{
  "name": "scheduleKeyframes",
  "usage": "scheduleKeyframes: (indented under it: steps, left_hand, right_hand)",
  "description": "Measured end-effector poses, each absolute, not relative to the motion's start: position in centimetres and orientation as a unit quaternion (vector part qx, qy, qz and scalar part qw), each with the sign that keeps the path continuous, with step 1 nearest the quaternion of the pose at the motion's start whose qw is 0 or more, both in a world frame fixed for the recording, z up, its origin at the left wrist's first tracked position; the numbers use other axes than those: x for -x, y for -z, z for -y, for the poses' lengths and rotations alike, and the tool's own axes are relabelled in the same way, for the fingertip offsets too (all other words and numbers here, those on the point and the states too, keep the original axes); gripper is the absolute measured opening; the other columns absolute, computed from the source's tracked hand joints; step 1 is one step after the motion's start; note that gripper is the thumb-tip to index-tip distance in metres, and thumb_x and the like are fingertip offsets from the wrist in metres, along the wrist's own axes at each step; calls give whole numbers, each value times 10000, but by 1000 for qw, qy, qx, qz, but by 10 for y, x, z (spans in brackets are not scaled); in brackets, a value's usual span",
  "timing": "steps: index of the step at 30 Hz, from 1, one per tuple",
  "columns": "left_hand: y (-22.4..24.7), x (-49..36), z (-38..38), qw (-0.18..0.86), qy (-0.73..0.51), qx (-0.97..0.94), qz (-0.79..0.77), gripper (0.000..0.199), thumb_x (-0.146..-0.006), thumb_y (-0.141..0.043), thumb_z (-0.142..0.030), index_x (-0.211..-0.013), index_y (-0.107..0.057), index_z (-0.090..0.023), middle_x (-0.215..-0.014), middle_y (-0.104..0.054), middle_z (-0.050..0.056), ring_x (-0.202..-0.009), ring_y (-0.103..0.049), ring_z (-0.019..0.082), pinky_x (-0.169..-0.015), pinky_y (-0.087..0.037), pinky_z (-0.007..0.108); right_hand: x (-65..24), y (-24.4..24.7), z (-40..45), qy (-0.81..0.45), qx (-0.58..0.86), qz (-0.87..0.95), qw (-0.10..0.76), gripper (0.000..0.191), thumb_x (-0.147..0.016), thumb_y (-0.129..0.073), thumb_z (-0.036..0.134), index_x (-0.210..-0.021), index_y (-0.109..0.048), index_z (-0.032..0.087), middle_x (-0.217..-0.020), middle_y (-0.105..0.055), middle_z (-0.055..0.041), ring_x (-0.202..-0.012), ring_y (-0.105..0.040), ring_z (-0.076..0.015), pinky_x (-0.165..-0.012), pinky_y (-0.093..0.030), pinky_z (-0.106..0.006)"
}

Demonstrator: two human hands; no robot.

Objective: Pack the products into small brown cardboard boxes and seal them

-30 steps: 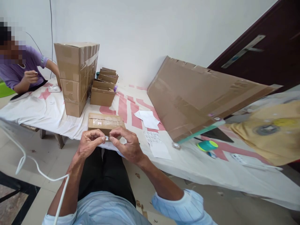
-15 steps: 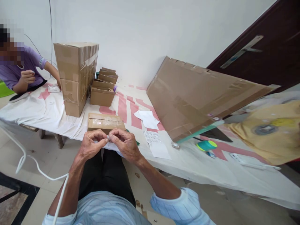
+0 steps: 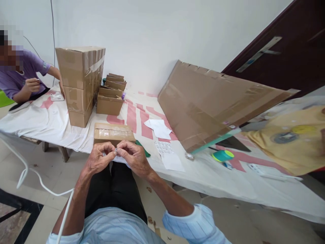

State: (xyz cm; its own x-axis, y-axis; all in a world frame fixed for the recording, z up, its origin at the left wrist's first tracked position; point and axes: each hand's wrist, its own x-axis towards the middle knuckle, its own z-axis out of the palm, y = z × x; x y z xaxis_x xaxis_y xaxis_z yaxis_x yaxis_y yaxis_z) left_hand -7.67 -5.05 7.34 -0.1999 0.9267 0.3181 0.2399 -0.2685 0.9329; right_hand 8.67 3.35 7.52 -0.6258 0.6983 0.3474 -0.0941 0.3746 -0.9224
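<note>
A small silvery piece point(image 3: 116, 150) is pinched where my two hands meet, too tiny for me to tell its kind. My left hand point(image 3: 101, 157) grips it from the left with thumb and forefinger. From the other side, my right hand point(image 3: 134, 157) closes its thumb and fingertips on the same piece. Both hands are above my lap at the table's front edge, just before a taped cardboard box point(image 3: 114, 133). To the right, a white sheet point(image 3: 173, 162) lies on the table with rows of small clear pieces point(image 3: 163, 147) at its upper part.
Stacked cardboard boxes point(image 3: 76, 84) and open boxes point(image 3: 109, 105) stand at the left back. A large cardboard panel point(image 3: 200, 105) leans at the right. Beside it are a teal-and-yellow roll point(image 3: 223, 155) and a power strip point(image 3: 266, 173). A co-worker in purple point(image 3: 33, 64) sits at far left.
My hands stay pinched together on the small piece with only slight finger movement. The view has shifted slightly, and the co-worker's raised hand has moved a little.
</note>
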Motion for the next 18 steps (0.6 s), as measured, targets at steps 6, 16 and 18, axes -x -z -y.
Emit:
scheduleKeyframes:
  steps: [6, 16, 18]
  left_hand:
    - [-80, 87, 50, 256, -515, -617, -538, 265, -884, -632, -349, -684, -618, -177, -644, -571, -15, -616, -507, 122, -594, -390, 236]
    - [-73, 87, 36, 92, -543, -646, -529, 298, -953, -691, -326, -692, -643, -191, -681, -623, -29, -618, -557, 121, -609, -436, 253]
    - [-70, 96, 36, 7, -589, -583, -560, 219, -907, -764, -336, -767, -669, -198, -751, -646, -30, -675, -588, 135, -656, -470, 270]
  right_hand:
    - [-79, -67, -26, -539, 214, 713, 394, 224, -922, -713, 419, -832, -666, 220, -822, -679, -5, -767, -620, -156, -743, -526, -295]
    - [-96, -59, -51, -521, 247, 683, 449, 225, -920, -681, 434, -846, -632, 227, -792, -648, 4, -744, -609, -159, -748, -522, -311]
    - [-113, -53, -63, -485, 271, 685, 472, 209, -909, -680, 420, -839, -633, 228, -807, -650, 0, -757, -596, -162, -752, -507, -310]
